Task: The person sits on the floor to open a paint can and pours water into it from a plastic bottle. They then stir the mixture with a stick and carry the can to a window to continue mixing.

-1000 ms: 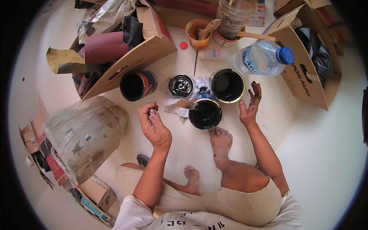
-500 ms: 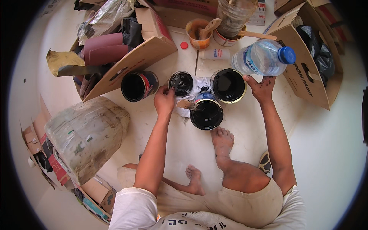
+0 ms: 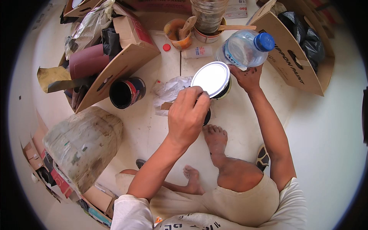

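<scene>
One white lid (image 3: 210, 78) in the grasp of left fingers (image 3: 193, 94) (right fingers (image 3: 235, 73) by can (image 3: 226, 92), hold unclear)

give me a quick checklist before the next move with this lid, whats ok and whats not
1. Lid in left hand's grip: ok, held by its near edge, white side up.
2. Lid seated on the can below: cannot tell; it hides most of the opening.
3. Right hand steadying that can: cannot tell; close beside it, contact unclear.
4. Bottle capped: ok, blue cap on.
5. Leftmost can covered: not ok, open.
</scene>
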Demonstrator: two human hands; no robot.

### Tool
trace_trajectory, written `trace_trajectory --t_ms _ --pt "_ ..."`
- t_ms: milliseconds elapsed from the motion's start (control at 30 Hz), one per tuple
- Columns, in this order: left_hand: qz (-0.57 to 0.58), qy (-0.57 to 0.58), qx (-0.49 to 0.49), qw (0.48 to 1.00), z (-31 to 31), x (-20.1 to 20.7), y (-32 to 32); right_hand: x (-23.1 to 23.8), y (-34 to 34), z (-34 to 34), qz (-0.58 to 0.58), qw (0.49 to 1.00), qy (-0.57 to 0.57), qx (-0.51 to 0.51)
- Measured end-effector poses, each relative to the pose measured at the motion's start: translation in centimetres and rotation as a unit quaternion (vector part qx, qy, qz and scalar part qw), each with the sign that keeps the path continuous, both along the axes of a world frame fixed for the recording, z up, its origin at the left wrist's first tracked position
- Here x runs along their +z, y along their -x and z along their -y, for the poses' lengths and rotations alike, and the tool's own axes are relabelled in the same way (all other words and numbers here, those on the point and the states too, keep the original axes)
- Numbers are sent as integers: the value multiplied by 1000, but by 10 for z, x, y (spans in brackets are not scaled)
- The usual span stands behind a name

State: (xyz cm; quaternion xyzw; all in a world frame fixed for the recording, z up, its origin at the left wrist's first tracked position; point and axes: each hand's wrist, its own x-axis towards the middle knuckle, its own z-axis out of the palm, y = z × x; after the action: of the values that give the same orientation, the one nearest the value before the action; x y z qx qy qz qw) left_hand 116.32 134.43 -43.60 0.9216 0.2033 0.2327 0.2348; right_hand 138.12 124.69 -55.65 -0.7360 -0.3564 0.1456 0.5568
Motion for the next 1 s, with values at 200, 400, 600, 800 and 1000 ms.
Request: trace_trajectory --t_ms 200,400,600,800,1000 --pt "-73 -2 -46 996 14 -36 -13 1 -7 -1 -133 988 -78 17" --pt "-148 -54 -55 986 23 -49 -11 1 -12 5 -145 988 -49 36" --pt "-234 -53 -49 970 26 -43 -24 -2 -12 3 -113 991 -57 45" --pt "-301 -20 -11 953 32 -37 -36 0 -10 5 -131 989 -63 36" --pt "-253 -81 -8 964 34 -50 -31 1 -11 4 -112 992 -52 38"
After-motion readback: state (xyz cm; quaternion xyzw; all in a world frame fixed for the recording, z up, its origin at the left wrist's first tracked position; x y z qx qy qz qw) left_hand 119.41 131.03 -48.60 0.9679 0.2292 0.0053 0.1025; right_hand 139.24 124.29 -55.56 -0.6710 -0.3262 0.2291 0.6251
